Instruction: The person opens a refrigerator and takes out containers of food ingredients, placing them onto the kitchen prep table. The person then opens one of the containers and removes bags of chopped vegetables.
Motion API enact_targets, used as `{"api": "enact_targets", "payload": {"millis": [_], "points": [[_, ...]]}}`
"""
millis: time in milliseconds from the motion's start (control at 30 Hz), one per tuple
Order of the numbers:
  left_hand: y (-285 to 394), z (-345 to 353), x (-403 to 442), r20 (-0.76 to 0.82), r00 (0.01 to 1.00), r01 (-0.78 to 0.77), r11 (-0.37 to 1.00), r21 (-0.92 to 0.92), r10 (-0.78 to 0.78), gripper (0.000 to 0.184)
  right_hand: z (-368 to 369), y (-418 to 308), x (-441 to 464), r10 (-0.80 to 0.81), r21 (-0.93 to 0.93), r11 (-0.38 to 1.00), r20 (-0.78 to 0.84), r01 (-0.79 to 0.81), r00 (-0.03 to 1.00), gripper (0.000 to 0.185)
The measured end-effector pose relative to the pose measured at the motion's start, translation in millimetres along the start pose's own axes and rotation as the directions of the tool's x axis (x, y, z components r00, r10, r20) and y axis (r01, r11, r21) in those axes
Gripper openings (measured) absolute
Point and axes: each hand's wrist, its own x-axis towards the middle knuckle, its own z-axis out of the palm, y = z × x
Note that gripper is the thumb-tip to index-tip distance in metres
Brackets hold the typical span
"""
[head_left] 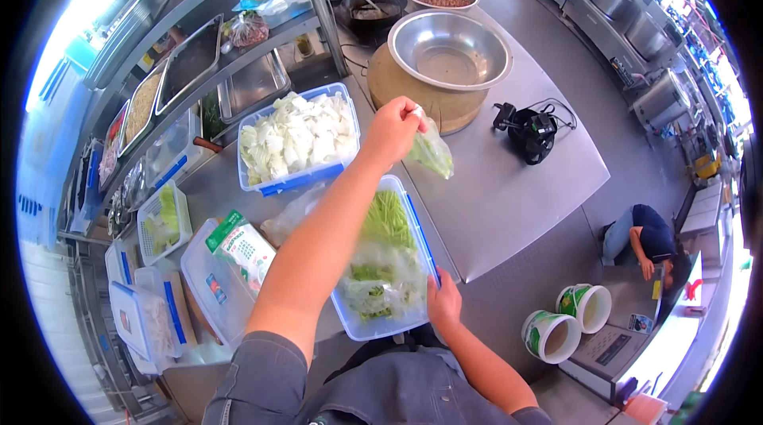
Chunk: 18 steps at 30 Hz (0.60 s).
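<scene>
Left fingers (409,113) pinch bag (433,153); right fingers (439,288) grip tub (420,228); bowl (450,59), cabbage box (280,184) beyond.

A steel table (540,202) with a smooth, dully reflective top fills the middle of the kitchen. To the left rises a tiered metal shelf unit (315,8), and beyond it stands a pale bluish-white surface (49,306), perhaps a wall. Grey floor (576,75) runs past the table toward a stainless cooking counter (579,18). Strong white light (87,0) glares in at upper left.
</scene>
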Motion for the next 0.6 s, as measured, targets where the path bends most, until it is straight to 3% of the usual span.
{"api": "enact_targets", "payload": {"millis": [100, 133, 167, 200, 267, 333, 400, 467, 500, 567, 600], "points": [[-52.1, 14.0, 1.5, 0.031, 0.996, 0.076, 0.983, 0.165, -0.082, 0.014, -0.7, -6.5, 3.8, -0.017, 0.001, 1.000, 0.011, 0.017, 1.000, 0.041], [-70.0, 17.5, -7.3, 0.015, 0.996, -0.084, 0.904, 0.420, 0.085, 0.017, -1.6, -6.1, 3.0, -0.031, -0.002, 1.000, 0.000, 0.031, 1.000, 0.041], [-86.2, 17.0, -15.2, 0.055, 0.966, -0.228, 0.730, 0.645, 0.254, 0.020, -1.5, -7.2, 4.3, -0.052, -0.001, 0.999, -0.018, 0.052, 0.998, 0.041], [-89.1, 14.3, -29.3, 0.053, 0.971, -0.210, 0.733, 0.646, 0.232, 0.020, -0.7, -6.7, 4.0, -0.039, -0.002, 0.999, 0.001, 0.039, 0.999, 0.041], [-73.3, 7.3, -67.2, 0.117, 0.991, -0.116, 0.876, 0.467, 0.069, 0.028, -0.1, -5.5, 4.9, -0.059, 0.000, 0.998, -0.027, 0.059, 0.998, 0.041], [-42.9, -7.6, -115.3, 0.405, 0.884, 0.009, 0.873, 0.487, -0.235, 0.041, -1.4, -8.8, 8.0, -0.060, 0.007, 0.998, -0.024, 0.060, 0.998, 0.041], [-79.3, -11.0, -170.0, 0.594, 0.804, -0.343, 0.820, 0.458, 0.005, 0.054, -2.1, -9.6, 5.3, -0.079, -0.016, 0.997, -0.038, 0.078, 0.996, 0.041], [-90.3, -1.0, -225.5, 0.619, 0.781, -0.558, 0.534, 0.635, 0.081, 0.046, -0.3, -7.6, 6.5, -0.090, -0.024, 0.996, -0.048, 0.089, 0.995, 0.041], [-98.3, 1.6, -241.4, 0.618, 0.783, -0.551, 0.544, 0.633, 0.074, 0.046, -2.0, -10.8, 5.9, -0.080, -0.026, 0.997, -0.045, 0.078, 0.996, 0.041], [-116.1, 1.1, -259.3, 0.572, 0.805, -0.486, 0.377, 0.788, -0.158, 0.035, -4.7, -15.8, 4.8, -0.036, -0.013, 0.999, 0.002, 0.036, 0.999, 0.042], [-123.4, -4.8, -260.9, 0.565, 0.810, -0.481, 0.378, 0.791, -0.154, 0.035, -2.8, -14.7, 6.0, -0.044, -0.018, 0.999, 0.004, 0.044, 0.999, 0.042]]}}
